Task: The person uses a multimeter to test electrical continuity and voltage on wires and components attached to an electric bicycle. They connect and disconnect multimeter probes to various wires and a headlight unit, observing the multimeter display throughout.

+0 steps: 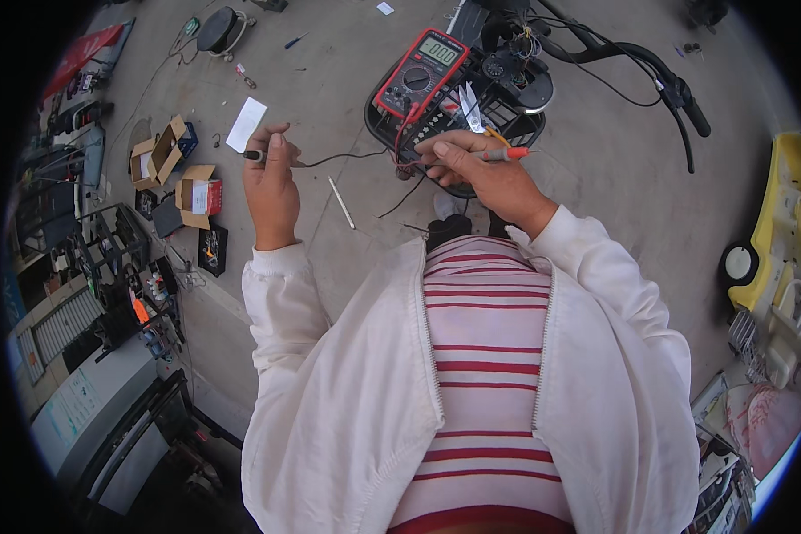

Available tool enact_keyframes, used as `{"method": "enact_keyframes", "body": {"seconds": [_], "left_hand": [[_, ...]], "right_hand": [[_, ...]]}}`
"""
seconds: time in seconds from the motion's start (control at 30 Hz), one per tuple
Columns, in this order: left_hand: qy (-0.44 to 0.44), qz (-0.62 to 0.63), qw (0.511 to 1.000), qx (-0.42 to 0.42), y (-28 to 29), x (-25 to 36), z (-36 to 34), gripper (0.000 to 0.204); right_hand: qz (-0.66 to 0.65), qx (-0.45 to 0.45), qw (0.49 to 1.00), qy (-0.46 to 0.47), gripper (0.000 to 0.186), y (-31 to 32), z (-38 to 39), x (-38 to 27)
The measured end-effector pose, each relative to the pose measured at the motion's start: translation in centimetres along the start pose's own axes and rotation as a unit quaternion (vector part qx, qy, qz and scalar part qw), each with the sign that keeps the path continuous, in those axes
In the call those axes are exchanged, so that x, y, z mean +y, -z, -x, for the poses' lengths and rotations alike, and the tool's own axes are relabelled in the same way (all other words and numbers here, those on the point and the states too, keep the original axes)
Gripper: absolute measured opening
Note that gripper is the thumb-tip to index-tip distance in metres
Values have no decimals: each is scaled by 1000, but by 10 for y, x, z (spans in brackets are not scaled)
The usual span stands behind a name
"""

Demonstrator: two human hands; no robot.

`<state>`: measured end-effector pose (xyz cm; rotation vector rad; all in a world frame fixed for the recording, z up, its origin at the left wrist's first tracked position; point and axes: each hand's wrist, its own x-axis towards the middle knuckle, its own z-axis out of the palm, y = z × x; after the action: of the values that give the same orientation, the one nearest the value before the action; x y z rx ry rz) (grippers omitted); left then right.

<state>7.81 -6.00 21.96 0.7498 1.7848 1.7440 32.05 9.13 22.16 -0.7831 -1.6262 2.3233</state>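
Observation:
A red-framed multimeter (pixel 416 78) with a lit display rests on the black wire basket (pixel 381 132) of a bike or scooter in front of me. My left hand (pixel 271 178) is closed around a black test probe (pixel 254 156), whose dark lead (pixel 343 156) runs toward the basket. In my right hand (pixel 485 173), fingers pinched, lies a red-tipped test probe (pixel 507 154) pointing right. Its red lead (pixel 398 138) goes up to the multimeter. The two probes are well apart. Beyond my right hand, loose wires and a small white packet (pixel 470 107) sit in the basket.
Black handlebars (pixel 645 62) with a brake lever reach to the right. Open cardboard boxes (pixel 160 156) stand on the floor at left, near crowded shelving. A white paper (pixel 246 125) and a white stick (pixel 341 203) lie on the floor. A yellow vehicle body (pixel 770 214) stands at right.

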Motion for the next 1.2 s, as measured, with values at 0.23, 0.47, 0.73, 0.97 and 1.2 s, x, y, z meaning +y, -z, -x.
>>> {"method": "enact_keyframes", "body": {"seconds": [0.23,0.47,0.73,0.97,1.2], "left_hand": [[117,-316,941,27,54,-55,68,17],[235,-452,826,-241,39,-158,112,42],[219,-379,831,-342,36,-271,121,52],[148,-376,895,-188,26,-200,99,49],[-67,-336,928,-148,-22,-56,80,46]], "right_hand": [[26,33,998,-41,52,2,-2,12],[31,30,997,-71,46,-10,0,22],[72,-2,994,-77,46,-16,5,26],[178,4,984,8,42,-6,2,34],[108,28,990,87,20,-19,-23,45]]}}
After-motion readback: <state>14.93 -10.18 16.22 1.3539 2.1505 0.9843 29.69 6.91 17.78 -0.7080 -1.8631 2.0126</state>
